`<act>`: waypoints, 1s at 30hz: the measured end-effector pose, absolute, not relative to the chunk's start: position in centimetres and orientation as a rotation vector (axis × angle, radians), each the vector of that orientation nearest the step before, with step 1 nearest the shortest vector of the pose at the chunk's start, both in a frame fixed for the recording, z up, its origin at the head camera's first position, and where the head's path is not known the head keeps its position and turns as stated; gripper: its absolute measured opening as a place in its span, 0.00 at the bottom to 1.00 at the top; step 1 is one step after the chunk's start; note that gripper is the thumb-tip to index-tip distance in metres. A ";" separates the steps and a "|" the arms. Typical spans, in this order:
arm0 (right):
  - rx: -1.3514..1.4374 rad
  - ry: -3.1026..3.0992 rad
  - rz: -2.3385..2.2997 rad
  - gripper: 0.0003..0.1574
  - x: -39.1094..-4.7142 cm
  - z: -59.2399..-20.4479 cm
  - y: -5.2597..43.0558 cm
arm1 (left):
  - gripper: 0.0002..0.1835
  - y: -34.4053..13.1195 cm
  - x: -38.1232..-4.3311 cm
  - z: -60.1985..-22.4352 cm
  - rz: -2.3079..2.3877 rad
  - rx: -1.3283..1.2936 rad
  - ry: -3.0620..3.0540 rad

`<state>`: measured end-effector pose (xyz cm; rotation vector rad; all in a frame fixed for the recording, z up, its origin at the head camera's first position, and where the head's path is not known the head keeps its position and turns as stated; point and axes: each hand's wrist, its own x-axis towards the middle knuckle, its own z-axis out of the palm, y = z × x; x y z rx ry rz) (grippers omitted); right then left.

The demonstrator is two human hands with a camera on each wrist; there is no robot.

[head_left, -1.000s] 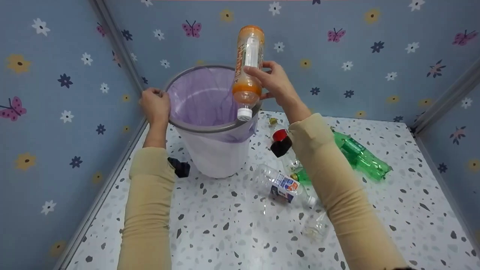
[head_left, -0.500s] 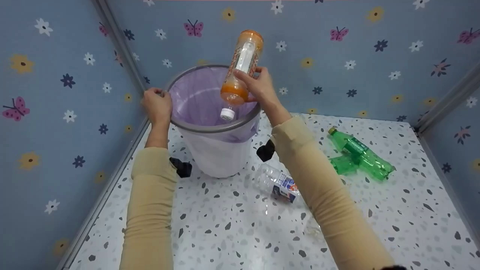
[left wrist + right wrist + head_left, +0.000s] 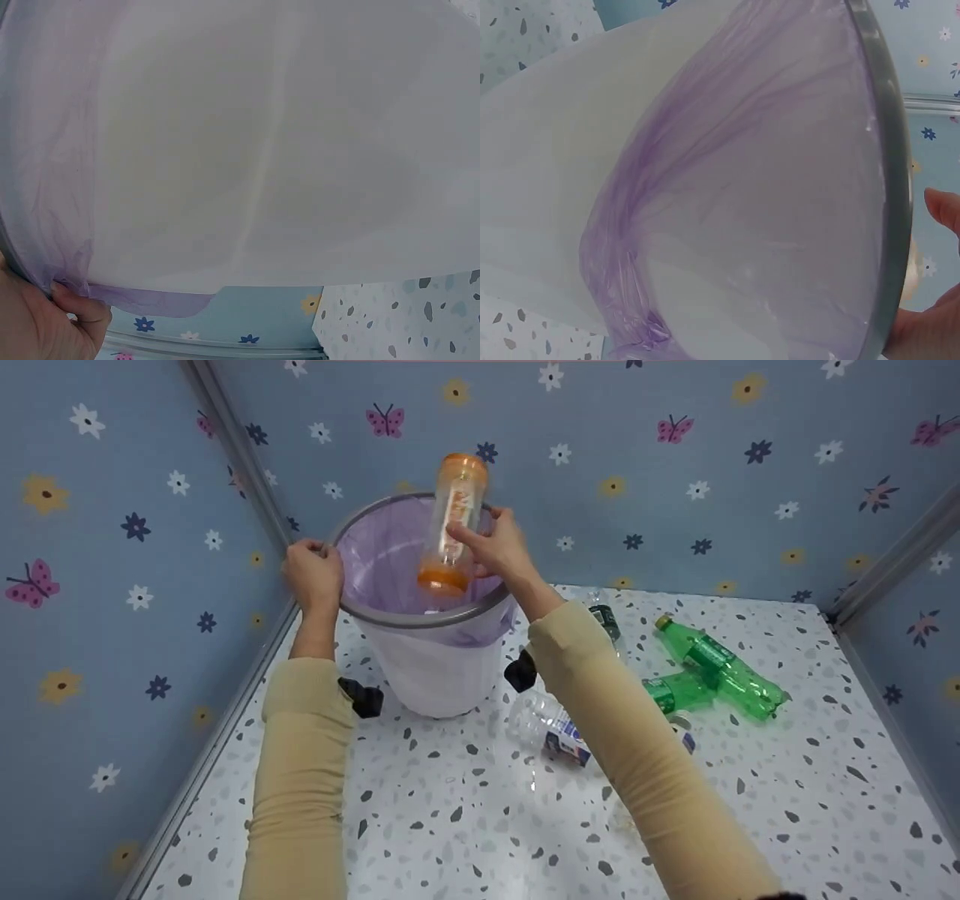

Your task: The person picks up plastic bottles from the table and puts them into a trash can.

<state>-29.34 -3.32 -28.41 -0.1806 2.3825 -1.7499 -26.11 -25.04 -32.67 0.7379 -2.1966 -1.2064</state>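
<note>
A white trash bin (image 3: 442,679) with a grey rim and a purple liner bag (image 3: 375,559) stands on the speckled floor. My left hand (image 3: 313,574) grips the bin's left rim, and in the left wrist view its thumb (image 3: 75,304) presses against the folded-over liner. Over the bin's mouth, my right hand (image 3: 502,547) holds a clear plastic bottle (image 3: 457,502) with orange bands, tilted neck down. The bottle's neck and cap are mostly hidden behind the rim. In the right wrist view the rim covers most of the bottle and part of the right hand (image 3: 937,319).
Two green plastic bottles (image 3: 739,686) (image 3: 679,690) lie on the floor at the right. A clear labelled bottle (image 3: 536,716) lies in front of the bin, partly behind the right sleeve. A dark-labelled bottle (image 3: 606,619) lies further back. Patterned walls (image 3: 712,510) surround the floor.
My right hand has moved left and down with the orange-banded bottle, from the bin's right rim to over its mouth; the bottle's neck has dipped inside. The left hand stays on the rim.
</note>
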 end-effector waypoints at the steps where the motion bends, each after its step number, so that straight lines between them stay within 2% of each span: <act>1: -0.188 2.387 -1.744 0.47 -29.3 -28.5 -3.3 | 0.13 -25.1 -26.1 -32.7 -1.210 0.739 -2.199; 7: -0.220 2.412 -1.711 0.41 -29.1 -28.7 -2.9 | 0.14 -25.0 -26.2 -32.8 -1.240 0.746 -2.217; 18: -0.351 2.416 -1.772 0.17 -28.2 -28.8 -2.0 | 0.14 -25.0 -26.1 -32.8 -1.240 0.734 -2.217; 30: -0.560 2.435 -1.868 0.12 -26.3 -29.8 1.0 | 0.14 -25.0 -26.0 -32.9 -1.233 0.701 -2.199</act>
